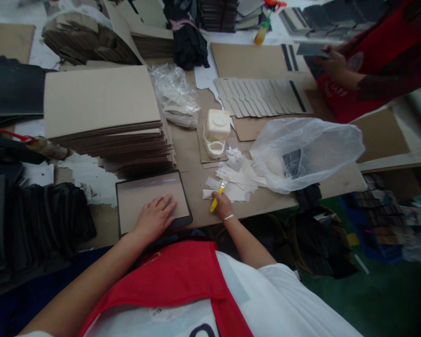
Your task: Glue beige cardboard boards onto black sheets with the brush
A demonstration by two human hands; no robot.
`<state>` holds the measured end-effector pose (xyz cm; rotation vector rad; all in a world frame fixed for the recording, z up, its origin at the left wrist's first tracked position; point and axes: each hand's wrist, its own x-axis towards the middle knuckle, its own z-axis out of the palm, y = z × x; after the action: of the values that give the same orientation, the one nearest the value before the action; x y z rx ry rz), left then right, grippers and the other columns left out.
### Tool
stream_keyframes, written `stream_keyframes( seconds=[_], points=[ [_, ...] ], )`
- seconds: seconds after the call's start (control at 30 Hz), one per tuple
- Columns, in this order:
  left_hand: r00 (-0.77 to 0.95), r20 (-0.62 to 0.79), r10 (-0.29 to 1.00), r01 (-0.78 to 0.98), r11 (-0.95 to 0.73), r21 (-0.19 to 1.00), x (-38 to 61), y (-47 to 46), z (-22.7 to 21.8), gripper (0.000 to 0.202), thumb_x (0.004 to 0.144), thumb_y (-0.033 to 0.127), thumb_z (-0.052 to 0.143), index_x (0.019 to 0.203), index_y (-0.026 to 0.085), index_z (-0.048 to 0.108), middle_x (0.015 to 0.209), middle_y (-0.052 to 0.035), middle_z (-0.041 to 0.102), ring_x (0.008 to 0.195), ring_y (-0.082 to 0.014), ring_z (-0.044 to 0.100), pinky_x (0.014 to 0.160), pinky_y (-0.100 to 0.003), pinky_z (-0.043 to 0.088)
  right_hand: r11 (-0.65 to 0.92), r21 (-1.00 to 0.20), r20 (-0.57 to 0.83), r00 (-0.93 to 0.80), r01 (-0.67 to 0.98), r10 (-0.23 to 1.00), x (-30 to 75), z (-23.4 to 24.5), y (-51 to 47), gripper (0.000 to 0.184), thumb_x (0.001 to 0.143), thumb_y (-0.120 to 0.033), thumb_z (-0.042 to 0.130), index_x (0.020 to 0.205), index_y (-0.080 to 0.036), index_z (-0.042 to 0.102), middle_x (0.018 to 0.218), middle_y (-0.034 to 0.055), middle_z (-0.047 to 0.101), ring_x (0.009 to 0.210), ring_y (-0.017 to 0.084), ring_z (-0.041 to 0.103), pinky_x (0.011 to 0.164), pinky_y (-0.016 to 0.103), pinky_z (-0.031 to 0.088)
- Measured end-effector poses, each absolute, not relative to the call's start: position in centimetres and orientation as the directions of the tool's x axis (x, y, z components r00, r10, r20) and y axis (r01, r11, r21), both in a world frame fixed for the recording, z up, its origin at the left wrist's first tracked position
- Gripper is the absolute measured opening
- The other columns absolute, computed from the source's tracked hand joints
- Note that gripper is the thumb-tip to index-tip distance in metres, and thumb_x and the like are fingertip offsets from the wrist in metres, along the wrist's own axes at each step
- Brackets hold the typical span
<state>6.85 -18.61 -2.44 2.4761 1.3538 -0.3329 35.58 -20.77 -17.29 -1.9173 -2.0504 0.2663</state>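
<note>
My left hand (156,214) lies open, palm down, with its fingers spread on a beige board (136,201) that has a black border. A shiny, wet-looking strip runs along the board's far edge. In my right hand (223,206) is a paintbrush (214,203) with a yellow handle, its bristles angled away from me. The brush tip is over a pile of white paper strips (242,180). Behind the strips stands an off-white plastic container (217,126) with an open mouth, on a small piece of board.
A tall stack of beige boards (101,100) stands beyond the bordered board. Clear plastic bags (312,145) lie right and behind. Black folded pieces (56,210) fill the left side. Across the table, a co-worker in red (372,65) holds a dark flat piece near overlapping grey panels (259,96).
</note>
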Motion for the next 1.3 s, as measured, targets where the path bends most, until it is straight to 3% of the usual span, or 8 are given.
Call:
stream_keyframes(
  seconds=[0.3, 0.4, 0.5, 0.6, 0.67, 0.97, 1.13, 1.3],
  points=[
    [0.535, -0.181, 0.825, 0.823, -0.461, 0.331, 6.3, -17.9, -1.7, 0.046, 0.082, 0.034, 0.054, 0.125, 0.017, 0.051, 0.139, -0.0131, 0.041, 0.122, -0.0302, 0.042, 0.097, -0.045, 0.039, 0.000, -0.508, 0.188, 0.111, 0.861, 0.976, 34.3, -13.6, -20.3, 0.018, 0.088, -0.026, 0.046, 0.093, -0.017, 0.060, 0.077, 0.0062, 0.061, 0.075, 0.018, 0.057, 0.070, 0.029, 0.046],
    [0.475, -0.014, 0.880, 0.765, -0.406, 0.499, 8.2, -16.8, -1.1, 0.053, 0.081, 0.028, 0.055, 0.131, 0.016, 0.043, 0.140, -0.0138, 0.040, 0.124, -0.0275, 0.040, 0.100, -0.043, 0.038, 0.085, -0.605, 0.273, 0.105, 0.792, 0.956, 33.4, -9.6, -19.5, 0.020, 0.088, -0.031, 0.046, 0.102, -0.019, 0.055, 0.087, 0.0058, 0.064, 0.080, 0.017, 0.060, 0.075, 0.030, 0.048],
    [0.471, 0.009, 0.882, 0.593, -0.324, 0.737, 11.6, -15.4, -1.6, 0.061, 0.074, 0.020, 0.060, 0.133, 0.019, 0.041, 0.136, -0.0127, 0.044, 0.105, -0.0201, 0.056, 0.091, -0.035, 0.046, 0.238, -0.634, 0.293, -0.056, 0.736, 0.955, 32.3, -5.9, -18.2, 0.019, 0.088, -0.031, 0.047, 0.103, -0.021, 0.053, 0.088, 0.0043, 0.064, 0.079, 0.015, 0.061, 0.074, 0.028, 0.049],
    [0.391, -0.111, 0.914, 0.427, -0.073, 0.901, 14.3, -13.6, -3.0, 0.033, 0.076, 0.017, 0.053, 0.107, 0.017, 0.062, 0.096, -0.0060, 0.068, 0.073, -0.0133, 0.063, 0.073, -0.028, 0.052, 0.358, -0.609, 0.342, -0.173, 0.708, 0.924, 31.1, -4.6, -16.8, 0.015, 0.088, -0.029, 0.046, 0.098, -0.020, 0.053, 0.087, 0.0049, 0.064, 0.080, 0.016, 0.062, 0.073, 0.029, 0.050],
    [0.289, -0.188, 0.939, 0.275, 0.107, 0.955, 14.8, -12.7, -3.7, 0.021, 0.078, 0.020, 0.049, 0.089, 0.016, 0.067, 0.073, -0.0021, 0.067, 0.063, -0.0115, 0.062, 0.064, -0.024, 0.052, 0.387, -0.585, 0.377, -0.184, 0.713, 0.908, 30.4, -5.0, -16.0, 0.020, 0.086, -0.033, 0.050, 0.100, -0.019, 0.051, 0.088, 0.0063, 0.063, 0.080, 0.017, 0.062, 0.072, 0.030, 0.050],
    [-0.023, -0.415, 0.909, -0.151, 0.408, 0.901, 8.3, -14.5, -2.3, 0.030, 0.072, 0.044, 0.060, 0.079, 0.014, 0.058, 0.060, -0.0002, 0.062, 0.059, -0.0140, 0.064, 0.057, -0.026, 0.054, 0.261, -0.561, 0.334, -0.073, 0.786, 0.940, 30.1, -6.5, -14.5, 0.026, 0.087, -0.042, 0.046, 0.095, -0.018, 0.052, 0.082, 0.0064, 0.064, 0.073, 0.018, 0.061, 0.066, 0.030, 0.048],
    [-0.254, -0.442, 0.860, 0.041, 0.466, 0.884, 1.9, -16.3, -3.2, 0.033, 0.069, 0.048, 0.060, 0.073, 0.015, 0.057, 0.047, 0.0028, 0.054, 0.042, -0.0110, 0.053, 0.037, -0.018, 0.038, 0.266, -0.578, 0.311, -0.094, 0.771, 0.946, 26.7, -5.3, -13.5, 0.028, 0.086, -0.044, 0.047, 0.096, -0.018, 0.053, 0.084, 0.0067, 0.063, 0.072, 0.018, 0.061, 0.066, 0.030, 0.047],
    [-0.413, -0.263, 0.872, 0.385, 0.428, 0.818, -2.8, -15.2, -4.0, 0.029, 0.071, 0.043, 0.057, 0.065, 0.016, 0.061, 0.052, 0.0018, 0.055, 0.051, -0.0119, 0.052, 0.049, -0.022, 0.037, 0.236, -0.589, 0.283, -0.076, 0.773, 0.956, 22.2, -6.0, -12.2, 0.028, 0.085, -0.040, 0.047, 0.100, -0.016, 0.052, 0.088, 0.0082, 0.063, 0.072, 0.018, 0.059, 0.066, 0.030, 0.045]
  ],
)
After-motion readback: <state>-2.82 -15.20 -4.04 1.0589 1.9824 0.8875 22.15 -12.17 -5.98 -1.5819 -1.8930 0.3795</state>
